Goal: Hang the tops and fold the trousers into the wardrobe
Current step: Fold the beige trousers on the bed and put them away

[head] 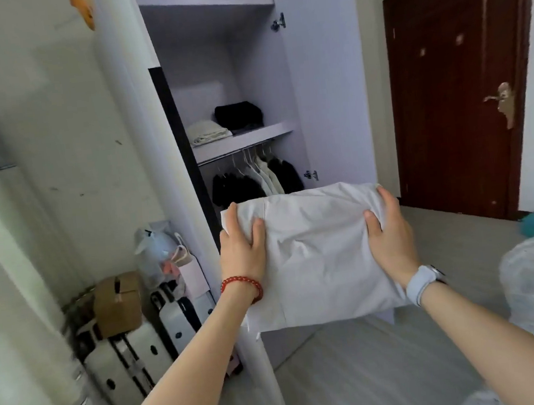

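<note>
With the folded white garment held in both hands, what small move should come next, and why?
Probably lift the folded white garment toward the shelf: both hands, left and right, grip it below that level, and folded clothes already lie there.

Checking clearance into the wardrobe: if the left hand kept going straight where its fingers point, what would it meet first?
Probably the black hanging tops under the shelf; the left hand points that way, though depth is unclear.

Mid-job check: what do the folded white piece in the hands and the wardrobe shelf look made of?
Folded white garment: thin woven fabric, probably cotton, matte; it creases softly where the left hand and right hand grip it. Pale lilac wardrobe shelf: seemingly laminated board, smooth with a slight sheen and a straight, flat front edge.
</note>
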